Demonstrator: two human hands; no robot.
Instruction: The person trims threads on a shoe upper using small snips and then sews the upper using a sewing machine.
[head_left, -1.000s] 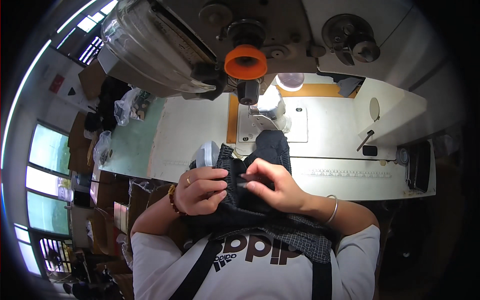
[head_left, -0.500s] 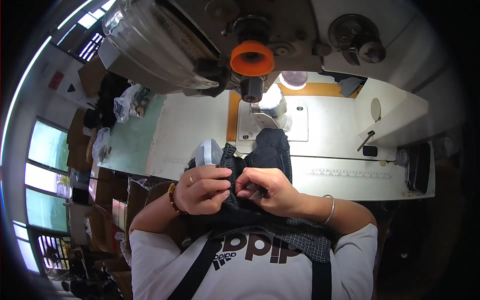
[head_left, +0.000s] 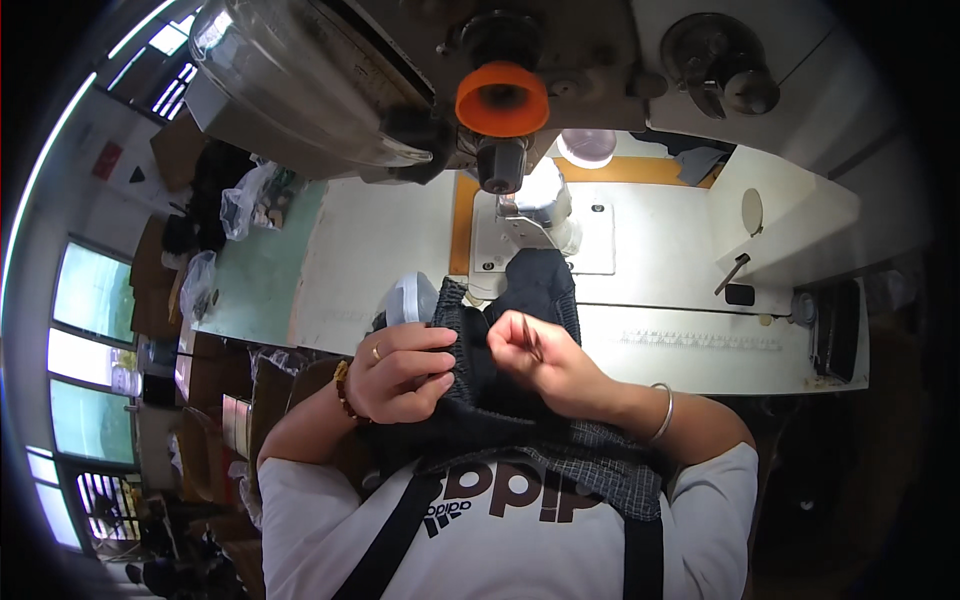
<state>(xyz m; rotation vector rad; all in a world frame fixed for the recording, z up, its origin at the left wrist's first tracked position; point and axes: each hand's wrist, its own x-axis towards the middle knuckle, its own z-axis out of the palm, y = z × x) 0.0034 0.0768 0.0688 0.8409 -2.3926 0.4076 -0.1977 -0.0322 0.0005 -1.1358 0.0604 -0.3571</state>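
A dark garment (head_left: 538, 285) with gathered elastic edges lies across the table's front edge and my lap. My left hand (head_left: 402, 375) is closed on its ribbed elastic band (head_left: 452, 312), fingertips pressed against the left edge. Just right of the band, my right hand (head_left: 552, 368) is curled shut, thumb and forefinger pinched together. A slim dark tool (head_left: 532, 342) shows between its fingers; its exact kind is unclear. Whether the pinch also holds a thread is too small to see. Beside my left hand stands a translucent pale plastic piece (head_left: 411, 300).
A sewing machine (head_left: 575, 60) with an orange cup-shaped part (head_left: 502, 100) overhangs the work. Its lit needle area (head_left: 545, 205) lies beyond the garment. A printed ruler scale (head_left: 700, 341) runs along the white table (head_left: 650, 300). Plastic bags (head_left: 240, 205) lie at the far left.
My right hand has lifted slightly away from the elastic band, up and to the right, and turned so the slim tool points up. My left hand keeps its hold on the band.
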